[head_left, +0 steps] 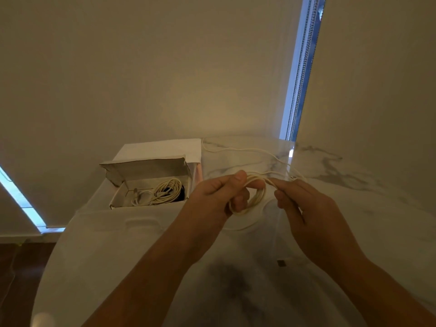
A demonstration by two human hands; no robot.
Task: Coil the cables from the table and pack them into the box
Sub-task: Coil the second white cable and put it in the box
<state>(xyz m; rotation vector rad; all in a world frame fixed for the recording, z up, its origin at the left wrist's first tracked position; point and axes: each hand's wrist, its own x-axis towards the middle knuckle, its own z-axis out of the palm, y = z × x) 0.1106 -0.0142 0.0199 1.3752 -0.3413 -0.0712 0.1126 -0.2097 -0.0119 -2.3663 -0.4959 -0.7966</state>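
My left hand (221, 192) grips a small coil of white cable (256, 199) above the marble table (354, 185), thumb on top of the loops. My right hand (299, 199) pinches the same cable just right of the coil. The loose rest of the cable (238, 149) trails back across the table toward the wall. An open cardboard box (122, 199) stands at the left with its lid up. Inside it lies a coiled white cable (165, 191) over something dark.
A white sheet or flat box (160, 148) lies behind the cardboard box against the wall. A small dark square (281, 263) lies on the table near my right forearm. The table's rounded edge (56, 244) drops to a dark floor on the left.
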